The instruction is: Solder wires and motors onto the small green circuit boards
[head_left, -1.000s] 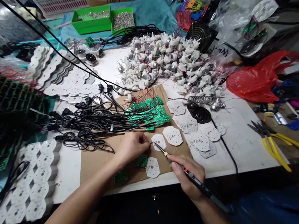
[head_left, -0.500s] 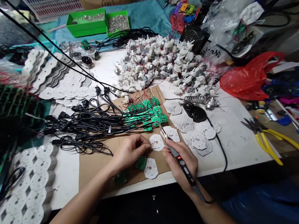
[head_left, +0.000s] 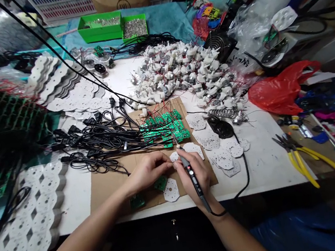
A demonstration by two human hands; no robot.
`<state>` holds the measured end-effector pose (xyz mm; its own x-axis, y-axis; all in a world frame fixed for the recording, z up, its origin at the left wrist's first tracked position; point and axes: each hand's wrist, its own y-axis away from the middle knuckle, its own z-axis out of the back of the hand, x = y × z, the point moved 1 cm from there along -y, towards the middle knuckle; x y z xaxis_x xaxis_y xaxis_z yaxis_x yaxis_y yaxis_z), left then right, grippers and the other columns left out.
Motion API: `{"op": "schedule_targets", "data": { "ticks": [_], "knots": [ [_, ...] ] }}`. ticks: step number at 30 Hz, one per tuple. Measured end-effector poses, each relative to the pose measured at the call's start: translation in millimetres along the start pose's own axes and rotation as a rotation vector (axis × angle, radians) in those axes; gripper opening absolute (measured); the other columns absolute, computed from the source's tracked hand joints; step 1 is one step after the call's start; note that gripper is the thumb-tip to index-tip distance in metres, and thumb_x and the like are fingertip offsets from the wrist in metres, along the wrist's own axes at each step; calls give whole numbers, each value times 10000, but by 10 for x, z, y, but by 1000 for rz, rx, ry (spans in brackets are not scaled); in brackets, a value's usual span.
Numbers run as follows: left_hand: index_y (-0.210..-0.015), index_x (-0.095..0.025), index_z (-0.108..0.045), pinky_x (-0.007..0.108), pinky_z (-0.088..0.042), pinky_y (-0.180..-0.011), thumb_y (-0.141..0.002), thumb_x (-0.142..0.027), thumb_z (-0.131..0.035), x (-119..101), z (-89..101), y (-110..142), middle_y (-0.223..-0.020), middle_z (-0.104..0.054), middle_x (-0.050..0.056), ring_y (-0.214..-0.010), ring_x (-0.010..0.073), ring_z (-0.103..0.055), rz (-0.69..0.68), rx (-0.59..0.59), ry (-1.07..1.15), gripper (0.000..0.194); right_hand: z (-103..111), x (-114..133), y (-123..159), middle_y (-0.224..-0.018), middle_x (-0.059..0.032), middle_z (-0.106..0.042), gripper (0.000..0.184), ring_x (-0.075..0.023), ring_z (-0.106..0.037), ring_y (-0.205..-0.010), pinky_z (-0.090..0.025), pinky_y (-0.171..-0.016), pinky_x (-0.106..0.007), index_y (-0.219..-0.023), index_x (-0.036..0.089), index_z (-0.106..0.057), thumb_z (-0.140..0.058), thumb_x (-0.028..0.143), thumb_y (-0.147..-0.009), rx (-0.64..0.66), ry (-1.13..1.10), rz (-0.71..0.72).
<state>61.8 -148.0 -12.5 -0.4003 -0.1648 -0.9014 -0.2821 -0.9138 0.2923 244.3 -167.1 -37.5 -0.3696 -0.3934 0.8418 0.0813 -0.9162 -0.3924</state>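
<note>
My right hand (head_left: pixel 196 172) is wrapped round a soldering iron (head_left: pixel 194 180) with a small red display, its tip pointing up and away at the green circuit boards (head_left: pixel 167 126). The fingers of my left hand (head_left: pixel 150 169) are pinched and meet my right fingertips; whatever they hold is too small to make out. Partly hidden behind the fingertips is a white octagonal board (head_left: pixel 174 156). Another white board (head_left: pixel 171 190) lies nearer to me, beside a dark green board (head_left: pixel 160 183). All of these rest on a cardboard sheet (head_left: pixel 108 194).
Black power cords (head_left: pixel 101 131) lie bundled at the left. Behind is a heap of small white motors (head_left: pixel 177 68). Loose white boards (head_left: pixel 223 157) and yellow-handled pliers (head_left: pixel 301 166) lie to the right. Stacked white panels (head_left: pixel 38 214) stand at the left. Green trays (head_left: pixel 101 32) sit at the back.
My right hand has moved left with the soldering iron, and its fingertips now meet those of my left hand. My left hand has shifted slightly right, still pinched.
</note>
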Motion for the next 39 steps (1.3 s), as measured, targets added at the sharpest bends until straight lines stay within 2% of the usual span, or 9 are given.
{"op": "schedule_targets", "data": {
  "ticks": [7,12,16,19,25,39],
  "knots": [
    [-800,-156,-725,248,-448,-621,-899,-414,-619,-4,9,-25,-741,-718,33,-664,155,-606,117,-7,-27,296,40,56,-22,-1013,-67,-666,335,-201,-692,-888,-619,-857,-338,-1340,237,-662,-637,151,-1017,-8,22,28],
    [-747,-146,-730,247,-390,-591,-875,-332,-594,-22,15,-91,-692,-714,33,-612,145,-578,168,3,-243,264,287,94,92,-985,-69,-665,294,-204,-690,-852,-610,-779,-334,-1321,233,-683,-629,220,-1033,-15,21,65],
    [-739,-146,-730,244,-371,-591,-849,-258,-583,-86,9,-138,-700,-719,30,-622,142,-588,203,16,-332,215,467,52,282,-962,-58,-682,291,-191,-694,-802,-586,-694,-299,-1282,221,-703,-615,166,-1010,6,-43,88],
    [-718,-145,-709,241,-363,-594,-837,-220,-579,-127,6,-162,-695,-714,25,-623,137,-589,217,7,-367,192,528,27,393,-914,-40,-696,288,-179,-693,-768,-566,-671,-284,-1244,217,-714,-602,128,-994,47,-94,50],
    [-694,-145,-690,235,-349,-576,-810,-175,-582,-147,4,-193,-635,-682,12,-586,129,-569,250,6,-396,161,532,31,429,-893,-28,-729,266,-164,-706,-745,-564,-678,-277,-1211,221,-718,-590,120,-1001,86,-136,-21],
    [-683,-147,-685,234,-361,-590,-799,-150,-602,-198,8,-191,-625,-665,-4,-577,121,-554,260,-7,-397,142,494,16,399,-929,-34,-750,263,-169,-732,-752,-597,-717,-288,-1201,214,-724,-593,104,-1001,119,-110,-25]
  ]
}}
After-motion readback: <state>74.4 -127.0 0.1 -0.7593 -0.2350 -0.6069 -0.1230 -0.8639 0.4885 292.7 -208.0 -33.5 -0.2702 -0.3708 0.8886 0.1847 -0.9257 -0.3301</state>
